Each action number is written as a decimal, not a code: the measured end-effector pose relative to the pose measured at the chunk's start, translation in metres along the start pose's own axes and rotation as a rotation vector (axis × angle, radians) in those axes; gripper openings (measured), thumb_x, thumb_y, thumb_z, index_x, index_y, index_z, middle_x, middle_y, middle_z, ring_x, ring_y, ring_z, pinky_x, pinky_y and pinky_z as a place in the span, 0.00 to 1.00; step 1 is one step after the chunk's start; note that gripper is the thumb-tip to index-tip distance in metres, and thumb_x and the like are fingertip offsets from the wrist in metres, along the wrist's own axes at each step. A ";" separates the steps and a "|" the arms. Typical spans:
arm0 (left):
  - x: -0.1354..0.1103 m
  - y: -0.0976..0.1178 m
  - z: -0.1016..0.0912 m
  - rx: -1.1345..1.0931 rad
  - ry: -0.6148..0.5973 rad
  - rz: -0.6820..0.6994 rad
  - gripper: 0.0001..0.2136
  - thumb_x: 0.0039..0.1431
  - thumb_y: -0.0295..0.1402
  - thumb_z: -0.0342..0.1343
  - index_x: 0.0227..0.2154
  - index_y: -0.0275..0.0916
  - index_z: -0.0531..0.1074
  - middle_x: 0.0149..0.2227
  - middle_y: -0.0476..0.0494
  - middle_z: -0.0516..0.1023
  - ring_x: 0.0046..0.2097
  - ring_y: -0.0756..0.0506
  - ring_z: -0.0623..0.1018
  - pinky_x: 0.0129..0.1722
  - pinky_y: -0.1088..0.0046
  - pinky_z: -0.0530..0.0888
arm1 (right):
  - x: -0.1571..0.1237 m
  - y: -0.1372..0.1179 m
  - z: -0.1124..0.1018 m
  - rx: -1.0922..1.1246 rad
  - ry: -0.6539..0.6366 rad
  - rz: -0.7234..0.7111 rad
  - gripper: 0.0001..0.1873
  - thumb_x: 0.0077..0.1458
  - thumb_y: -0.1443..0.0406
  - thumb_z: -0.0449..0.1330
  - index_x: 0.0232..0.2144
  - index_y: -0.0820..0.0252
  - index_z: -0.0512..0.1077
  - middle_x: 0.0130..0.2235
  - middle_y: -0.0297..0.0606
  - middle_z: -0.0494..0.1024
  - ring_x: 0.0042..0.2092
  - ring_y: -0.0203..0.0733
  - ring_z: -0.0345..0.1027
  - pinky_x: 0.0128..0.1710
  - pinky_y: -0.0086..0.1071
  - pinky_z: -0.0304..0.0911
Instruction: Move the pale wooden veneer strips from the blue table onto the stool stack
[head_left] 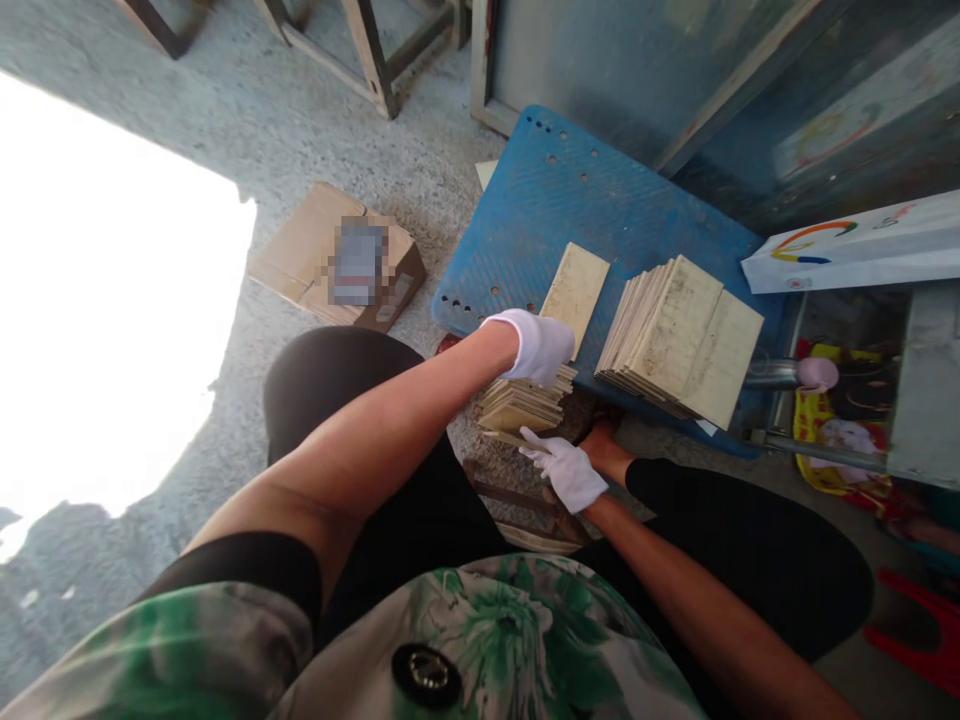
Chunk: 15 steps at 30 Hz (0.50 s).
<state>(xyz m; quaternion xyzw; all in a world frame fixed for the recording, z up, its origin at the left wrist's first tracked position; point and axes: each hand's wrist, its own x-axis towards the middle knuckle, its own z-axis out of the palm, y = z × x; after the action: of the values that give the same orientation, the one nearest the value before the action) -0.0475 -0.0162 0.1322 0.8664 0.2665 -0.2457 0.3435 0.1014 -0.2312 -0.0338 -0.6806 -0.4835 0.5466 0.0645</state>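
Observation:
My left hand (538,345), in a white glove, is closed on a pale flat board (575,293) that it holds tilted over the blue pallet. Just below it lies a low stack of the same thin boards (523,405) on the ground between my knees. My right hand (564,467), also gloved in white, rests with fingers stretched out on the near edge of that stack. A larger fanned pile of boards (679,340) leans on the blue pallet (525,220) to the right.
A cardboard box (336,260) lies on the concrete to the left. Wooden frame legs (375,55) stand at the back. A white printed carton (855,250), metal tubes (780,372) and coloured clutter sit at the right, with a red stool (919,630) lower right.

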 end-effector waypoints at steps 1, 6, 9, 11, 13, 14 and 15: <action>0.001 -0.001 0.001 -0.010 0.015 -0.009 0.19 0.52 0.31 0.55 0.48 0.32 0.75 0.44 0.33 0.78 0.43 0.37 0.76 0.41 0.67 0.70 | 0.005 0.004 0.005 0.059 -0.010 0.044 0.20 0.55 0.62 0.56 0.51 0.56 0.73 0.43 0.39 0.78 0.36 0.37 0.72 0.29 0.24 0.67; 0.003 -0.004 0.004 -0.066 0.031 -0.038 0.19 0.50 0.29 0.57 0.47 0.33 0.75 0.43 0.32 0.79 0.43 0.36 0.76 0.41 0.66 0.69 | 0.017 0.013 0.013 0.116 -0.031 0.085 0.23 0.55 0.59 0.57 0.53 0.54 0.70 0.45 0.37 0.77 0.39 0.38 0.73 0.30 0.24 0.68; 0.003 -0.002 0.003 -0.070 0.029 -0.034 0.18 0.50 0.28 0.57 0.46 0.31 0.76 0.44 0.31 0.78 0.43 0.35 0.76 0.41 0.66 0.69 | 0.021 0.017 0.014 0.123 -0.028 0.096 0.24 0.56 0.59 0.57 0.54 0.54 0.69 0.46 0.36 0.77 0.40 0.39 0.72 0.32 0.25 0.70; 0.003 -0.001 0.002 -0.063 0.011 -0.021 0.17 0.51 0.28 0.56 0.45 0.31 0.76 0.43 0.31 0.78 0.43 0.36 0.77 0.41 0.67 0.70 | 0.025 0.020 0.014 0.114 -0.023 0.099 0.24 0.55 0.57 0.58 0.53 0.54 0.70 0.45 0.35 0.77 0.40 0.39 0.73 0.32 0.26 0.70; 0.005 0.000 0.002 -0.058 -0.013 -0.016 0.17 0.51 0.28 0.56 0.45 0.30 0.76 0.43 0.32 0.79 0.43 0.37 0.77 0.42 0.67 0.70 | 0.028 0.023 0.015 0.108 -0.015 0.097 0.23 0.54 0.56 0.60 0.52 0.53 0.71 0.44 0.35 0.77 0.38 0.39 0.73 0.31 0.26 0.69; 0.006 0.000 0.002 -0.053 -0.019 -0.013 0.17 0.52 0.28 0.56 0.45 0.30 0.76 0.43 0.31 0.79 0.43 0.37 0.77 0.43 0.67 0.70 | 0.029 0.023 0.016 0.112 -0.009 0.092 0.22 0.54 0.56 0.60 0.52 0.52 0.72 0.45 0.35 0.77 0.38 0.39 0.73 0.32 0.27 0.69; 0.008 0.000 0.003 -0.046 -0.024 -0.009 0.17 0.52 0.28 0.56 0.45 0.29 0.76 0.43 0.31 0.78 0.43 0.37 0.77 0.43 0.66 0.70 | 0.031 0.024 0.016 0.119 -0.001 0.084 0.21 0.55 0.57 0.60 0.51 0.52 0.72 0.46 0.34 0.77 0.39 0.39 0.73 0.32 0.27 0.70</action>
<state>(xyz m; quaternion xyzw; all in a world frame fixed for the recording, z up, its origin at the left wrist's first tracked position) -0.0423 -0.0162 0.1248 0.8541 0.2720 -0.2513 0.3652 0.1001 -0.2285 -0.0757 -0.6950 -0.4213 0.5769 0.0814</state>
